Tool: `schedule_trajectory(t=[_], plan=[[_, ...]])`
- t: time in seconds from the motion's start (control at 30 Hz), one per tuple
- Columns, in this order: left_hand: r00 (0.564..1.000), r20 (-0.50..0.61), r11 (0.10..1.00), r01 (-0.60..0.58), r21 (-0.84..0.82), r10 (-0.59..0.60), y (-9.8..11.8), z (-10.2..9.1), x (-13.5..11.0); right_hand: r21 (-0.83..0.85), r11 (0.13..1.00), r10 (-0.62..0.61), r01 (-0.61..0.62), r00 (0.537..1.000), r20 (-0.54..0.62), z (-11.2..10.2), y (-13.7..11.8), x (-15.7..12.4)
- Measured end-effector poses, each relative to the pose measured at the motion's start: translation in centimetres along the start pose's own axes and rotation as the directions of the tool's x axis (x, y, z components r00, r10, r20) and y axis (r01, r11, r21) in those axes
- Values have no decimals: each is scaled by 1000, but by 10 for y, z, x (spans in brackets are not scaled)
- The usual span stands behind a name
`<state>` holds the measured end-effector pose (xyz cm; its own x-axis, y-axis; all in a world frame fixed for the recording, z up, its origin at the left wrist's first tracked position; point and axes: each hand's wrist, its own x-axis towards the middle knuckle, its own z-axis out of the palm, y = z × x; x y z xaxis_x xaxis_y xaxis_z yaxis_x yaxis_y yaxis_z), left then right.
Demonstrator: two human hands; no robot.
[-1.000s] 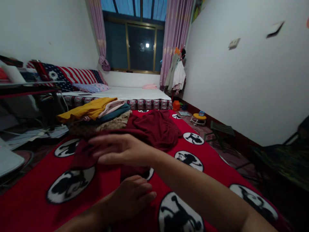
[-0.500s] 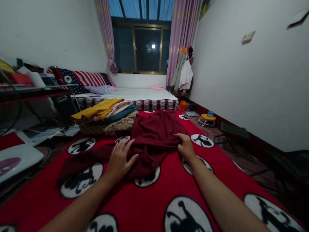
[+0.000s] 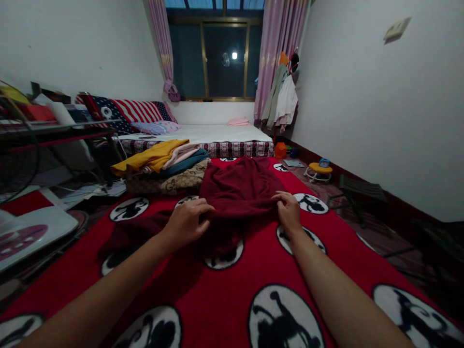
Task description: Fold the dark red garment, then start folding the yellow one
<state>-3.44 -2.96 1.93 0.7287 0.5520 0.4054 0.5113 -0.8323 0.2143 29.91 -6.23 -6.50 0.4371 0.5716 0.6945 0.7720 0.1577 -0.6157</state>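
Note:
A dark maroon garment [image 3: 242,186] lies crumpled on the red blanket [image 3: 213,304], one sleeve-like length trailing left beneath my left forearm. My left hand [image 3: 190,220] is closed in a pinch on the garment's near left edge, which is raised off the blanket. At the near right edge, my right hand [image 3: 289,209] pinches the cloth between thumb and fingers. Between the two hands the edge runs fairly straight. What kind of garment it is, I cannot tell.
Left of the garment sits a stack of folded clothes [image 3: 163,166], a yellow piece on top. A bed [image 3: 203,133] stands behind. To the right are a yellow-topped stool [image 3: 319,169] and a dark folding stool [image 3: 362,188]. A cluttered table [image 3: 54,137] is at left.
My left hand has gone from lying spread on the cloth to pinching and lifting its edge. The near edge is straighter now. My right hand keeps its pinch. The view has tilted down slightly.

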Motion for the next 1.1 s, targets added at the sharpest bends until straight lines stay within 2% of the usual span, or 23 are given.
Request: schedule_trajectory(t=[0.03, 0.07, 0.13, 0.17, 0.2, 0.23, 0.27, 0.33, 0.37, 0.4, 0.43, 0.47, 0.53, 0.6, 0.67, 0.77, 0.9, 1.0, 1.1], plan=[[995, 74, 996, -61, -58, 66, 16, -6, -5, 19, 1000, 22, -21, 999, -49, -1, 1, 1], [969, 196, 983, -122, -139, 148, 31, -11, -12, 37, 998, 48, -45, 995, -82, -2, 3, 1], [851, 426, 934, -182, -309, 307, 57, -16, -24, 68, 993, 99, -92, 989, -105, -2, 5, 1], [796, 489, 909, -176, -377, 357, 66, -16, -29, 80, 990, 120, -112, 987, -106, -2, 5, 1], [770, 512, 889, -151, -432, 380, 72, -15, -32, 87, 988, 136, -127, 985, -108, -2, 6, 1], [784, 496, 873, -113, -475, 372, 73, -13, -33, 91, 987, 146, -136, 983, -112, -1, 5, 0], [831, 449, 861, -69, -503, 329, 71, -11, -32, 93, 985, 153, -142, 981, -123, -1, 5, 0], [952, 262, 859, -3, -512, 159, 58, -4, -27, 94, 983, 170, -156, 971, -166, -2, 5, 1], [987, 149, 877, 18, -480, 61, 47, 1, -23, 95, 981, 183, -167, 963, -196, -3, 5, 1], [999, 51, 904, 35, -426, -15, 35, 5, -20, 97, 979, 196, -178, 955, -224, -4, 6, 2], [998, -9, 930, 48, -365, -55, 22, 10, -18, 96, 978, 205, -187, 948, -245, -5, 8, 3], [998, -13, 947, 52, -317, -60, 10, 14, -17, 85, 979, 203, -188, 947, -249, -7, 10, 3], [995, 103, 955, 34, -295, -3, -11, 21, -18, 14, 987, 160, -161, 967, -198, -9, 15, 4], [969, 233, 938, 6, -346, 80, -23, 23, -22, -105, 986, 118, -128, 988, -98, -11, 20, 4], [941, 310, 922, -3, -387, 133, -27, 20, -26, -211, 972, 107, -106, 994, -9, -12, 22, 3], [912, 385, 910, 36, -414, 139, -27, 11, -29, -305, 951, 90, -60, 992, 86, -10, 20, 2], [891, 432, 893, 79, -443, 136, -27, 3, -27, -394, 919, 101, -22, 978, 181, -8, 17, 1], [886, 442, 897, 76, -435, 140, -30, 4, -26, -445, 895, 137, -32, 969, 206, -8, 19, 2], [916, 387, 905, 77, -419, 102, -34, 10, -26, -478, 876, 189, -68, 959, 210, -10, 22, 6]])
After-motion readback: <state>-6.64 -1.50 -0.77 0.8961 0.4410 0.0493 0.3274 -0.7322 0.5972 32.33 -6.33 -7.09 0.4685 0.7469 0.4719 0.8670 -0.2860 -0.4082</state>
